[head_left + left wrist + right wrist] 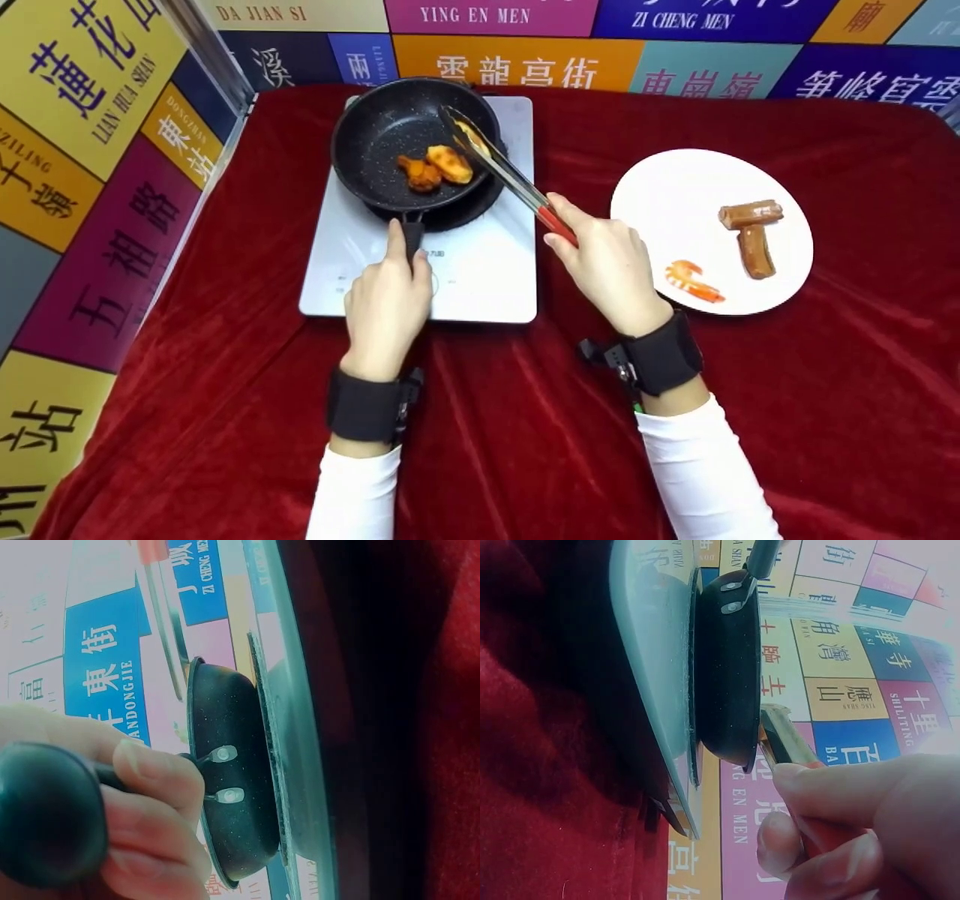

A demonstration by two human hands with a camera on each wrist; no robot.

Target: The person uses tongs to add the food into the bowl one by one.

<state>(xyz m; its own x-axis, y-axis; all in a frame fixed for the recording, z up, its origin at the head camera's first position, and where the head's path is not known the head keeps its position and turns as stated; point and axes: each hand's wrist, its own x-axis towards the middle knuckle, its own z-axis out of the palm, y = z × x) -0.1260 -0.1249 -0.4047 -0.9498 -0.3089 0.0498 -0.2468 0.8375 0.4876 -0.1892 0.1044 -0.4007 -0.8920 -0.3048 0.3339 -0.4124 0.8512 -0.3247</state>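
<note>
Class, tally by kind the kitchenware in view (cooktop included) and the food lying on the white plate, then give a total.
Pan: 1
Tongs: 1
Cooktop: 1
White plate: 1
Sausage pieces: 2
Shrimp: 1
Total: 7

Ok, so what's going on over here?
A person's left grip holds the black frying pan by its handle, over a white induction cooktop. Their right grip holds red-handled tongs that reach into the pan, with a yellowish piece of food between them. What looks like a small drumstick and a golden fried piece lie in the pan. To the right, a white plate holds two brown sausage-like pieces and a shrimp.
</note>
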